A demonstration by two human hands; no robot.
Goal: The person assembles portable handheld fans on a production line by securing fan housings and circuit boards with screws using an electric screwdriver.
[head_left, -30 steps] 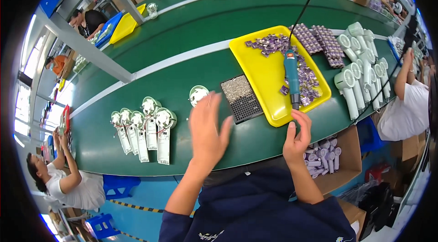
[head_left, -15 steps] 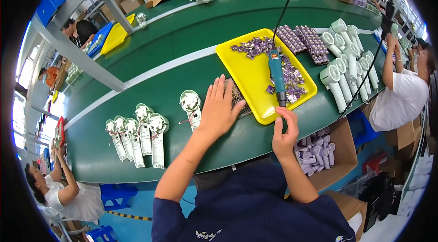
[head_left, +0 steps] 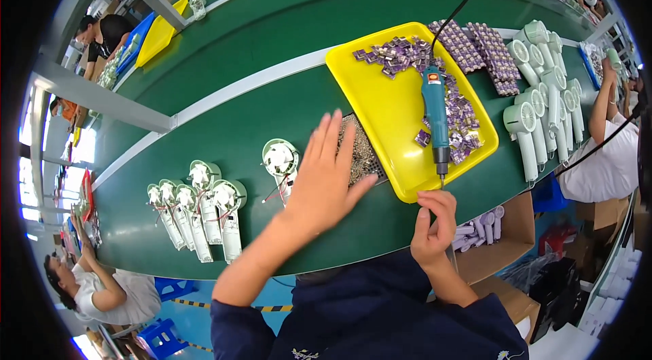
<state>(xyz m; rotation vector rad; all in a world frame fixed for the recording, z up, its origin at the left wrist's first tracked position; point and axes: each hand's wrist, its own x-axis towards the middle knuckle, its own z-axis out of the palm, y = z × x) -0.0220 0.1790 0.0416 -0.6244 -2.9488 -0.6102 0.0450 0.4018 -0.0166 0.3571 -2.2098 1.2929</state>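
Note:
My left hand (head_left: pixel 324 180) is spread flat, fingers pointing away from me, partly covering a dark tray of small screws (head_left: pixel 360 156). Just left of it lies an opened handheld fan half (head_left: pixel 280 159) with a white impeller and red wire; its handle is partly hidden. My right hand (head_left: pixel 435 227) is closed, fingers curled, at the tip of a teal electric screwdriver (head_left: pixel 435 112) hanging from a black cord. Whatever its fingers may hold is hidden. Behind the screwdriver is a yellow tray (head_left: pixel 377 115) with purple circuit boards (head_left: pixel 401 54).
Several opened fan halves (head_left: pixel 227 214) lie at left on the green table (head_left: pixel 136 204). Circuit board panels (head_left: pixel 492 54) and assembled pale green fans (head_left: pixel 526 129) sit at right. A carton (head_left: pixel 516 224) of lilac parts stands below the edge. Co-workers sit on both sides.
The view has shifted, so the tray and screwdriver appear further right and the fan halves slightly lower. My right hand stays by the screwdriver's tip; my left remains spread over the screws.

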